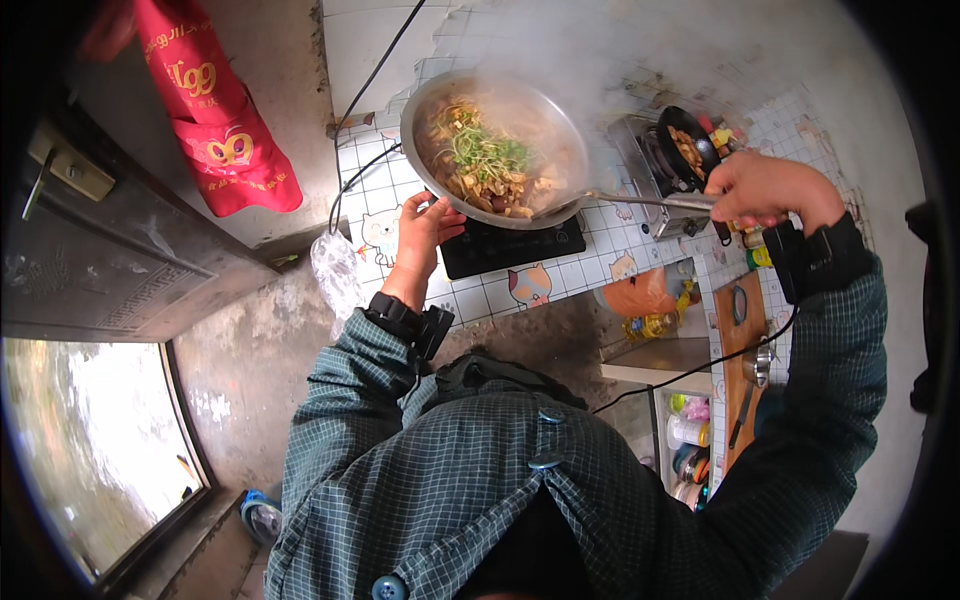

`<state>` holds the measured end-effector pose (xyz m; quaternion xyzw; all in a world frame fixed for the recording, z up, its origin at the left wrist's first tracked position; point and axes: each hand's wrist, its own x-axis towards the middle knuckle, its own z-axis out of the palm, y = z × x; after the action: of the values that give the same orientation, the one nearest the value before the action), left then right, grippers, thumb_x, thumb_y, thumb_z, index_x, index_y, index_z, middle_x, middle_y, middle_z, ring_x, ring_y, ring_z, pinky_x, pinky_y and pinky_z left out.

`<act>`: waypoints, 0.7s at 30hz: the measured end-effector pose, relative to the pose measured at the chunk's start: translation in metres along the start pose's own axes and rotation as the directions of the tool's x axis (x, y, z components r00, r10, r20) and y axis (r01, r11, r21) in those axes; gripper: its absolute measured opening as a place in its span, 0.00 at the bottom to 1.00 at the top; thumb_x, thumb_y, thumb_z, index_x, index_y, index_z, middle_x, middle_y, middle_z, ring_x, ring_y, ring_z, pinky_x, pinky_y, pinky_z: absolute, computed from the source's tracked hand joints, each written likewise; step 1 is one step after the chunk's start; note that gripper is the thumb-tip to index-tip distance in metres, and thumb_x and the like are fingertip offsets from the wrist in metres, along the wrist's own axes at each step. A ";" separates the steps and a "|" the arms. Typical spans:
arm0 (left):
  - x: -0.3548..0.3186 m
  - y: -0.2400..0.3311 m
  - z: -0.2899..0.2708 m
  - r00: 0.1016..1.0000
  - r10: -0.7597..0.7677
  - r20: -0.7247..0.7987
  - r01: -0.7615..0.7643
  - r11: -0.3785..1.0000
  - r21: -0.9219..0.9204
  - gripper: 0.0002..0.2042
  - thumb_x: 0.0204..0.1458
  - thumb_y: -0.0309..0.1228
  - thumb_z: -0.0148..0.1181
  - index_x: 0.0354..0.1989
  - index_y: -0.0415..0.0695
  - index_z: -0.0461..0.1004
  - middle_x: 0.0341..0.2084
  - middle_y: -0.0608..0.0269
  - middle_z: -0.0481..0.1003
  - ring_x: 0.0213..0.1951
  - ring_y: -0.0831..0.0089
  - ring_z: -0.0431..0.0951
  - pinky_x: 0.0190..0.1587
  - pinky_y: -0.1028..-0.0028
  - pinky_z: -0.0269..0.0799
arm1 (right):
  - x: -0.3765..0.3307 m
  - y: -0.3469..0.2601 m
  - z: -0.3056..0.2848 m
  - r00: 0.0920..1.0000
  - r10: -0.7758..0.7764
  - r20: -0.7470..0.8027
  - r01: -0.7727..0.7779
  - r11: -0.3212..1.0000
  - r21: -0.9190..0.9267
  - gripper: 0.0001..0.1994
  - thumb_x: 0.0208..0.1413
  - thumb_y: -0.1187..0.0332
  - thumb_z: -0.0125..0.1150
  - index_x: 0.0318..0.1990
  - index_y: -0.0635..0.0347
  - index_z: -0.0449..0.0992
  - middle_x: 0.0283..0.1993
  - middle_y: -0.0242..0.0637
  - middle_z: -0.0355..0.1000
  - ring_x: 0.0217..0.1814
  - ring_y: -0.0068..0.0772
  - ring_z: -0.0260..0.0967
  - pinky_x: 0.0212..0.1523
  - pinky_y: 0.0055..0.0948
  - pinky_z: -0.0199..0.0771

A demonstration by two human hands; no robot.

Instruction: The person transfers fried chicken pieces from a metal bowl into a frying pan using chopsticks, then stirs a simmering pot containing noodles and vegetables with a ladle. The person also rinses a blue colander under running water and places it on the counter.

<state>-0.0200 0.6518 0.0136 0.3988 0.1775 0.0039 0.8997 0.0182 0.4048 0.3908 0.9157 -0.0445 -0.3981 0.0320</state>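
At the top centre, the silvery metal pan (495,140) holds brown and beige pieces topped with green shreds. Under it sits a black cooktop (512,245) on a white tabletop (600,235) tiled in a grid, with orange-and-white cartoon cat stickers. A red apron (215,110) with yellow print hangs at the upper left. The jacket (480,470) at lower centre is dark teal with a fine pale check and blue buttons. Both wrists wear black straps. A small black pan (688,140) sits at the upper right.

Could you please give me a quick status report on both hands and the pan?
Left hand touching the steaming pan's rim. Right hand in closed grip on the spatula handle. Pan over the black cooktop. Nothing blocking.
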 end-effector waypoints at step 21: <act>0.033 -0.011 0.005 0.996 0.090 -0.009 -0.090 0.995 -0.043 0.11 0.46 0.17 0.54 0.34 0.39 0.59 0.24 0.56 0.70 0.18 0.66 0.74 0.22 0.70 0.77 | 0.063 0.008 0.055 0.991 -0.106 0.083 0.100 0.992 0.071 0.09 0.49 0.69 0.59 0.27 0.68 0.71 0.13 0.31 0.60 0.10 0.21 0.53 0.12 0.24 0.52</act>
<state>0.0117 0.6457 -0.0013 0.3867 0.1623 0.0497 0.9064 0.0205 0.3893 0.3083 0.8991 -0.0118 -0.4370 -0.0210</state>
